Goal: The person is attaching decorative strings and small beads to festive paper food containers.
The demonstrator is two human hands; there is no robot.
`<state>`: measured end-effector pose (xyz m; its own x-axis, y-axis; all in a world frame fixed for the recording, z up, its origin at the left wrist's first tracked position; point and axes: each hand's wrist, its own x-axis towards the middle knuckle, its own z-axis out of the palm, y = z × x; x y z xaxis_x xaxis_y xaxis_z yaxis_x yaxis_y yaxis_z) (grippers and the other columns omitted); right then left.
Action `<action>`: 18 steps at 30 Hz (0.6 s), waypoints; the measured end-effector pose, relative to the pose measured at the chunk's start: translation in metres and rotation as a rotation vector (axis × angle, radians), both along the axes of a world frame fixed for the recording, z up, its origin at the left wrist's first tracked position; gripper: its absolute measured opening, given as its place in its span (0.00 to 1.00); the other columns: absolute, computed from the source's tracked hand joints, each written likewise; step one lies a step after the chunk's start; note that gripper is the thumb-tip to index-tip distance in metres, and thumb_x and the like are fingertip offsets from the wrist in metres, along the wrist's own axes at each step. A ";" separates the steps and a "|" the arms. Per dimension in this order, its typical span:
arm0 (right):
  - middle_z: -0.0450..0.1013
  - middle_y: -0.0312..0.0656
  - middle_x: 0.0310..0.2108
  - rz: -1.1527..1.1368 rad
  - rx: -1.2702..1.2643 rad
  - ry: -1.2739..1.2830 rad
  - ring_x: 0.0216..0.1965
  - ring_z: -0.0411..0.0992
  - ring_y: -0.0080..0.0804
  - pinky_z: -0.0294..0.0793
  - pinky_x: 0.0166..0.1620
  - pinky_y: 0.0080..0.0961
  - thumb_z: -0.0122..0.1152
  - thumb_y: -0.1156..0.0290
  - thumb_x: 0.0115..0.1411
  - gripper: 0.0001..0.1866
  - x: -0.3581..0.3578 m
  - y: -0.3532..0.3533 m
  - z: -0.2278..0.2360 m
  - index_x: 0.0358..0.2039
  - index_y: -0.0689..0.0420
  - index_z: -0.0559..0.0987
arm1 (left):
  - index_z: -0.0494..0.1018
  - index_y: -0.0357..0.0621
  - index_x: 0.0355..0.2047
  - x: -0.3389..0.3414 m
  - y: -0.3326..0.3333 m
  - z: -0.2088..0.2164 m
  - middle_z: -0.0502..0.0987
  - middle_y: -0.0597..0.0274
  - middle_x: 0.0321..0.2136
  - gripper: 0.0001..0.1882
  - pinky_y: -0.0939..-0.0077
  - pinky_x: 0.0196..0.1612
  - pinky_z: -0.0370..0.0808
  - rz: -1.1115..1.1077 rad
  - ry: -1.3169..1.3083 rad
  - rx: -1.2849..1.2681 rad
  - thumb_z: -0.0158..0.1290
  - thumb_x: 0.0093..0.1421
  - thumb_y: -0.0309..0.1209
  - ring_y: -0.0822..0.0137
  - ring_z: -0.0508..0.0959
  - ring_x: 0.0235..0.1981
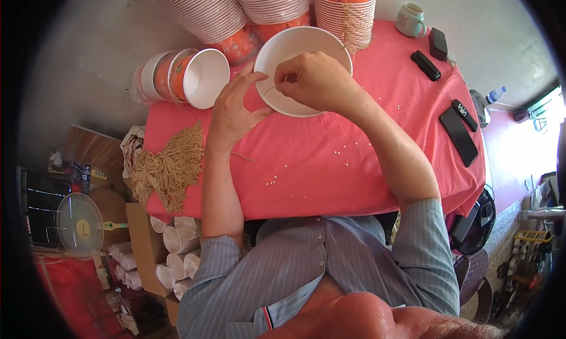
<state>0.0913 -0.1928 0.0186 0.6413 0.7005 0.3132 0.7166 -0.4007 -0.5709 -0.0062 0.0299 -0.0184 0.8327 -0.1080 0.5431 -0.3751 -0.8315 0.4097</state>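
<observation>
Fingers of right hand (pixel 318 79) pinch string (pixel 272 88) over white bowl (pixel 295 44); left hand (pixel 233 112) — spread — steadies rim.

A black phone (pixel 458 135) lies flat on the pink table's right side, its screen dark. A brown cardboard box (pixel 141 244) stands on the floor at the left, holding white cups. A clear plastic bag (pixel 141 79) wraps some cups lying on the table.

Pink-clothed table (pixel 377 179) on grey floor (pixel 88 50); white fan (pixel 78 222) lower left; bright daylight at right edge.
</observation>
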 end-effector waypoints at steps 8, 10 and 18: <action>0.86 0.40 0.30 0.009 0.022 -0.025 0.31 0.84 0.38 0.82 0.39 0.35 0.67 0.67 0.59 0.09 0.000 0.000 -0.004 0.36 0.50 0.92 | 0.77 0.49 0.59 0.000 -0.005 0.002 0.78 0.54 0.67 0.40 0.56 0.65 0.79 -0.002 -0.025 -0.026 0.80 0.43 0.27 0.50 0.80 0.64; 0.86 0.40 0.30 0.010 0.025 -0.028 0.31 0.83 0.38 0.82 0.39 0.35 0.66 0.67 0.59 0.09 -0.001 0.001 -0.004 0.36 0.49 0.92 | 0.77 0.49 0.58 0.000 -0.004 0.002 0.78 0.55 0.66 0.40 0.56 0.65 0.79 -0.002 -0.030 -0.024 0.80 0.43 0.27 0.50 0.80 0.64; 0.86 0.41 0.29 0.008 0.004 -0.008 0.31 0.83 0.40 0.81 0.39 0.36 0.66 0.66 0.59 0.09 -0.001 0.004 -0.008 0.35 0.49 0.92 | 0.77 0.46 0.61 -0.001 -0.005 0.002 0.74 0.50 0.71 0.40 0.62 0.60 0.79 -0.007 0.006 0.005 0.77 0.45 0.21 0.53 0.78 0.67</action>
